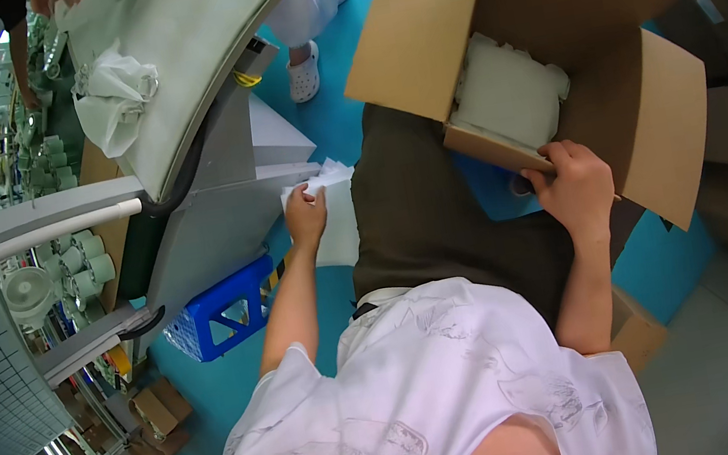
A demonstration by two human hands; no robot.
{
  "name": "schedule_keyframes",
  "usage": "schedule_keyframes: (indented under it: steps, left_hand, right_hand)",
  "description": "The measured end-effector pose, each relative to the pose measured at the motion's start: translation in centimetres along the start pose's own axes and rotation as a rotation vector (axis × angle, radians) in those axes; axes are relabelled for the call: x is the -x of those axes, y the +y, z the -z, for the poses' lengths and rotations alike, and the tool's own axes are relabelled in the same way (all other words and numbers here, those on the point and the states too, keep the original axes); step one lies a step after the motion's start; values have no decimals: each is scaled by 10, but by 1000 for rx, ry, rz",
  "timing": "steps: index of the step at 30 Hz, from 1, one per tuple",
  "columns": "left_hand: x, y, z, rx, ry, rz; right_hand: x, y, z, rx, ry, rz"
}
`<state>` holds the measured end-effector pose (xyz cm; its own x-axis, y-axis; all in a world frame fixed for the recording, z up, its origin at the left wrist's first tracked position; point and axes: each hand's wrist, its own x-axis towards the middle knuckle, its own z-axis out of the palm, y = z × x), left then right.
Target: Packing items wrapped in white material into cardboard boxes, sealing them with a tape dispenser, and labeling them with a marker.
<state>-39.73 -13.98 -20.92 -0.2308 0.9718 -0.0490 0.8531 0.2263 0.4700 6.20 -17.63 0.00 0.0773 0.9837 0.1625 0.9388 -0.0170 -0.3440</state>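
Far out to the left of both hands, a crumpled white cloth [114,103] lies on a pale green padded press board [198,54], which rests on a grey metal machine body [219,212]. Below that, just left of the left forearm, stands a blue plastic crate [225,311]. The left hand [306,215] is curled closed around the top edge of a thin white folded fabric piece [337,222], which hangs down just to the right of its knuckles. Between the two hands lies the person's dark brown trouser lap. The right hand [575,186] grips the near flap of a large open brown cardboard box [651,115], fingers wrapped over the edge. Just above that hand, inside the box, sits a stack of white folded fabric [510,95].
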Motion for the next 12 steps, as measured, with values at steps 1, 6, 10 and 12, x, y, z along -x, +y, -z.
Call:
schedule_keyframes:
  steps: [1,6,10,12]
  left_hand:
    - [13,-13,-14,-74,-155,121]
    - [44,-18,-80,-334,-457,388]
    - [39,-12,-106,-401,-415,451]
    - [34,-1,-90,-389,-493,434]
  right_hand:
    - [1,1,-1,10,-1,-9]
    - [0,-3,0,57,-32,-4]
    - [-1,-9,2,79,-43,-19]
    - [-1,-13,4,97,-90,-63]
